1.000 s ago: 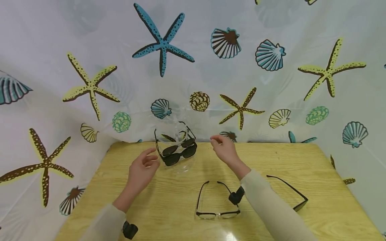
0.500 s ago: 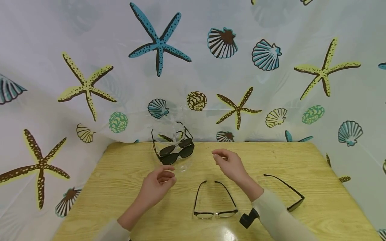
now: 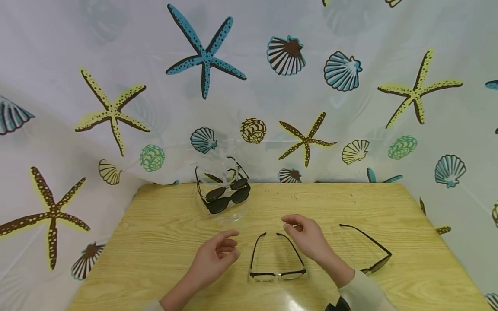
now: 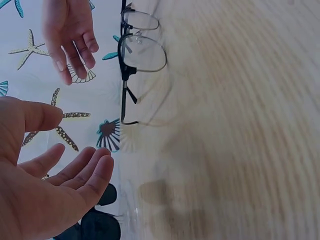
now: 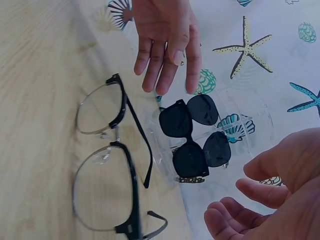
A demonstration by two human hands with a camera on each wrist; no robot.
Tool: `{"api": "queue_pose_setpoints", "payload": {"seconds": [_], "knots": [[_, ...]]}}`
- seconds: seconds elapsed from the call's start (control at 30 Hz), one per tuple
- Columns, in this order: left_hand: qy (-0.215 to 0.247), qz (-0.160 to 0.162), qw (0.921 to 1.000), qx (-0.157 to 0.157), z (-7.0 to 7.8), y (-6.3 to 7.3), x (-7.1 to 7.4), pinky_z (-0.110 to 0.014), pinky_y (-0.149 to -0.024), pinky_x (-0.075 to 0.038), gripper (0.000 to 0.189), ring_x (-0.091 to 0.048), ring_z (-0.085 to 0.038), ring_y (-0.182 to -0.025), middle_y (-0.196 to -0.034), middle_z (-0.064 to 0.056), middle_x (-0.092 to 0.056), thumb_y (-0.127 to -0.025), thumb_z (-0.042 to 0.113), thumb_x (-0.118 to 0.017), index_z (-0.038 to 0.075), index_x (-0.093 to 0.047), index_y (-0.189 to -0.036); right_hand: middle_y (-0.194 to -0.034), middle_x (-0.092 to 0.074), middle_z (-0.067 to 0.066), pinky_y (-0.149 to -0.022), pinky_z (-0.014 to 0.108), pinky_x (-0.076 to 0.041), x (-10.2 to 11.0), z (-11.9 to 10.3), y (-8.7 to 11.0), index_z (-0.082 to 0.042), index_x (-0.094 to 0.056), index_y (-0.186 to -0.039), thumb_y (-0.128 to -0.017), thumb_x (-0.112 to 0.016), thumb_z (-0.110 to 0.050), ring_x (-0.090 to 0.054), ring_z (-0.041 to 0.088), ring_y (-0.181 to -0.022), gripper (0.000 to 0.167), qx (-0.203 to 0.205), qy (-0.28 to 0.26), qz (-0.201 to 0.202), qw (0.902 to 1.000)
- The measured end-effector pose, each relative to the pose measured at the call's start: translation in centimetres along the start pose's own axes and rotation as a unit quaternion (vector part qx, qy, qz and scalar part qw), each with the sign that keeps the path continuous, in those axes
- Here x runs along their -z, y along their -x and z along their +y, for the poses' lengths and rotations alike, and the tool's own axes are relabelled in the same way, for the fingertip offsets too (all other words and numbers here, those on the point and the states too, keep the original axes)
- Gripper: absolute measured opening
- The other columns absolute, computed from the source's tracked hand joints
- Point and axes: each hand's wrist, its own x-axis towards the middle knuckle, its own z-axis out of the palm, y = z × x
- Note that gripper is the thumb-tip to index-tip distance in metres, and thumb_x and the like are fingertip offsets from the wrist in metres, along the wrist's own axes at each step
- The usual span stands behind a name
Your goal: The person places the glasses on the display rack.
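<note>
My left hand [image 3: 213, 261] hovers just left of a pair of half-rim eyeglasses [image 3: 264, 274], its fingers loosely bent and holding nothing. Above the right side of the same glasses is my right hand [image 3: 307, 239], also with nothing in its relaxed fingers. The eyeglasses have black upper rims and clear lenses; they lie with their temples unfolded toward the back. In the right wrist view, both lenses and the black brow bar [image 5: 133, 182] show close up. Farther back, a clear stand [image 3: 235, 215] carries two pairs of dark sunglasses [image 3: 239, 196], one behind the other.
Another pair of dark-lensed glasses [image 3: 381, 261] lies on the right of the wooden table [image 3: 155, 224], partly covered by my right forearm. A white curtain [image 3: 249, 95] printed with starfish and shells hangs around the back and sides of the table.
Both hands have drawn back from beside the stand toward the front of the table, the left one also moving rightward. The sunglasses and eyeglasses stay put.
</note>
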Motion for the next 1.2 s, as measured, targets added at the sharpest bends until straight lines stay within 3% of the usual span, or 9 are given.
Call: {"api": "queue_pose_setpoints", "payload": {"seconds": [0.17,0.47,0.8,1.2], "knots": [[0.012,-0.001,0.9999,0.009,-0.3,0.5,-1.1,-0.033,-0.093,-0.06,0.043,-0.072,-0.028,-0.113,-0.125,-0.02,-0.072,-0.1,0.014,-0.073,0.012,-0.064,-0.142,-0.123,-0.072,0.011,-0.082,0.038,-0.059,0.2,0.8,1.1,-0.009,-0.073,-0.129,-0.106,-0.064,-0.015,-0.07,0.021,-0.103,0.026,-0.014,0.004,-0.009,0.9999],[-0.005,0.008,1.0,0.003,-1.0,0.8,-2.4,-0.031,-0.091,-0.06,0.043,-0.073,-0.025,-0.107,-0.118,-0.019,-0.073,-0.097,0.008,-0.074,0.007,-0.065,-0.14,-0.124,-0.07,0.015,-0.081,0.039,-0.059,0.0,2.4,2.5,-0.006,-0.072,-0.13,-0.105,-0.065,-0.017,-0.069,0.024,-0.105,0.028,-0.028,0.002,-0.034,0.999],[-0.007,-0.008,0.9998,-0.016,-1.6,1.2,-3.2,-0.025,-0.086,-0.059,0.043,-0.074,-0.027,-0.102,-0.114,-0.019,-0.073,-0.098,0.009,-0.072,0.004,-0.064,-0.14,-0.124,-0.072,0.015,-0.077,0.034,-0.058,-0.4,3.4,3.7,-0.005,-0.073,-0.127,-0.103,-0.066,-0.015,-0.07,0.022,-0.102,0.028,-0.034,0.009,-0.043,0.9985],[-0.003,-0.045,0.999,0.002,-1.8,1.3,-3.9,-0.024,-0.08,-0.058,0.044,-0.074,-0.027,-0.101,-0.114,-0.016,-0.073,-0.1,0.014,-0.071,0.004,-0.062,-0.142,-0.119,-0.073,0.014,-0.075,0.032,-0.057,-0.2,4.7,4.8,-0.003,-0.073,-0.126,-0.103,-0.067,-0.016,-0.071,0.021,-0.097,0.028,-0.037,0.009,-0.07,0.9968]]}}
